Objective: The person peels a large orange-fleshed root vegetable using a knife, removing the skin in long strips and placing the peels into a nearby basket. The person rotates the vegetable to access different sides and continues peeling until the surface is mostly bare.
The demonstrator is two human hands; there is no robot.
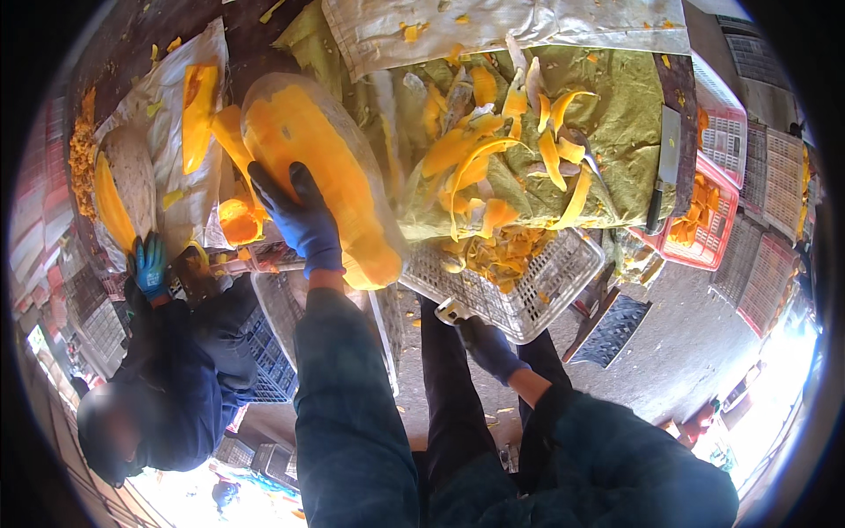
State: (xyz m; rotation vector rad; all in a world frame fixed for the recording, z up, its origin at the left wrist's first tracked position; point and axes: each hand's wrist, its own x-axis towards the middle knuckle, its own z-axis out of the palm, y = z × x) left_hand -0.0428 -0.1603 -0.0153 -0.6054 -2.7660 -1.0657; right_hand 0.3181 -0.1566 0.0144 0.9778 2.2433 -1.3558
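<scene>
My left hand [300,218], in a blue work glove with dark fingers, holds a large long squash [323,171] against its near side. Broad orange flesh is bare on the squash's upper face, while pale rind still lines its right edge. In my right hand [490,348], also gloved, is a peeler [451,311], lowered beside a pale plastic crate [541,300] and apart from the squash. Curled orange peelings [472,158] lie heaped on a yellow-green woven sheet [617,132] to the right of the squash. More scraps [511,261] fill part of the crate.
At the left, a co-worker's gloved hand [150,264] touches a partly peeled squash [129,178]. Cut orange pieces [200,115] lie between the two squashes. A cleaver [667,155] rests at the table's right edge. Red crates [716,231] stand beyond it.
</scene>
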